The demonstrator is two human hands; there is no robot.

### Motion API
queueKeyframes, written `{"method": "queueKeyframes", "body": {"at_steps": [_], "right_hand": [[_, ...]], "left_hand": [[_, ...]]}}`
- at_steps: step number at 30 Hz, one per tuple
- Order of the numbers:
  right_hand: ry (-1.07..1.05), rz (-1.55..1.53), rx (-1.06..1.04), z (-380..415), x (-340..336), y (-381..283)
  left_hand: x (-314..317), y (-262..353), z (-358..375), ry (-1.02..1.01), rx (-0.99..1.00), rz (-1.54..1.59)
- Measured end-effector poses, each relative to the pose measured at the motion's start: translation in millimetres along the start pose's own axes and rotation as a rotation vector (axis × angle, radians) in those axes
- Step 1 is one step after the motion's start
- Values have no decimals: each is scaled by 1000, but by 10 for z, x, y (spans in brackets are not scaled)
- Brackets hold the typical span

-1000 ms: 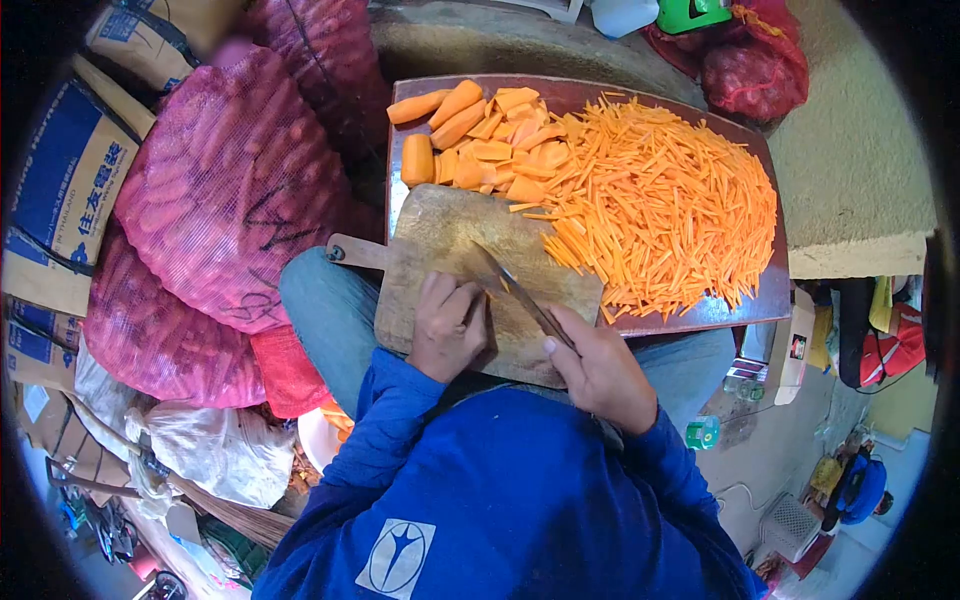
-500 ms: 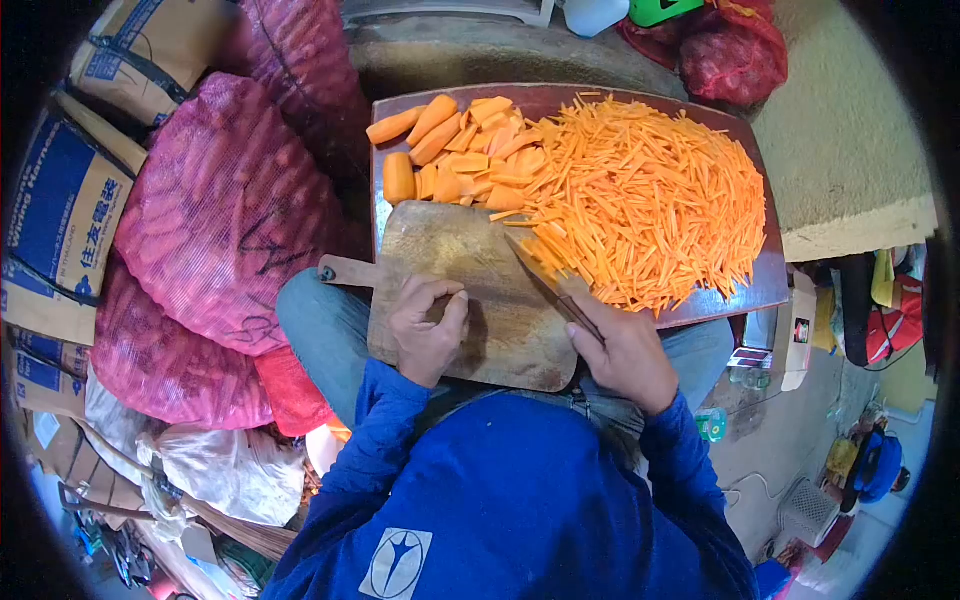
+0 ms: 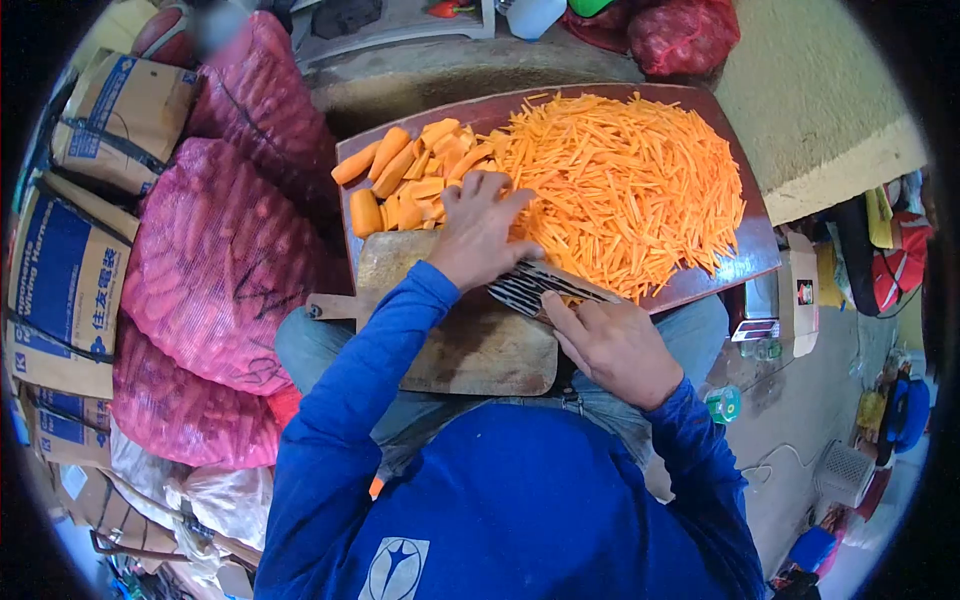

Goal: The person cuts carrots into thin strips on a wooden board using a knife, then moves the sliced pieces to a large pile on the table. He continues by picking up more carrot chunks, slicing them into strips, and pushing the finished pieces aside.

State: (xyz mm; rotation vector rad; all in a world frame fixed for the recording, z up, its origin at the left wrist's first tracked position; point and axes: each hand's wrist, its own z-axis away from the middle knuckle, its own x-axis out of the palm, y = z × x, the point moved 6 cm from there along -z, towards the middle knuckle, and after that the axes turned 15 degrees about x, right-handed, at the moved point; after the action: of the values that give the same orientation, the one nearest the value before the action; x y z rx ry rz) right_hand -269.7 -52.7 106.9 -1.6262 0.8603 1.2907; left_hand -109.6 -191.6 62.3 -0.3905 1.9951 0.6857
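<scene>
My left hand is spread over the near edge of the carrot pieces, fingers apart, above the top edge of the wooden cutting board. My right hand is wrapped round a knife, whose broad blade shows dark and light streaks and points left over the board's upper right corner. Behind the blade, a large pile of carrot strips covers the right part of the dark red tray table. Whole peeled carrots lie at its left end.
Pink mesh sacks stand at the left beside cardboard boxes. A red mesh bag lies on the ledge at the back. On the floor at the right are a green-labelled container and a grey basket.
My left hand has moved from the board up to the carrot pieces, and its fingers have opened. The knife in my right hand has turned flatter, showing its blade. The view has shifted slightly.
</scene>
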Motion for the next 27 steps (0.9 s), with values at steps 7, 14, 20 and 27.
{"method": "queueKeyframes", "body": {"at_steps": [7,14,20,27], "right_hand": [[-24,-11,3,59,47,11],[-38,-40,34,144,88,-15],[2,-241,13,307,214,-161],[-80,-288,46,353,343,-298]], "left_hand": [[-129,-228,188,155,13,117],[-137,-280,201,57,42,-119],[-64,-747,317,208,-59,-82],[-50,-915,310,18,-107,-85]]}}
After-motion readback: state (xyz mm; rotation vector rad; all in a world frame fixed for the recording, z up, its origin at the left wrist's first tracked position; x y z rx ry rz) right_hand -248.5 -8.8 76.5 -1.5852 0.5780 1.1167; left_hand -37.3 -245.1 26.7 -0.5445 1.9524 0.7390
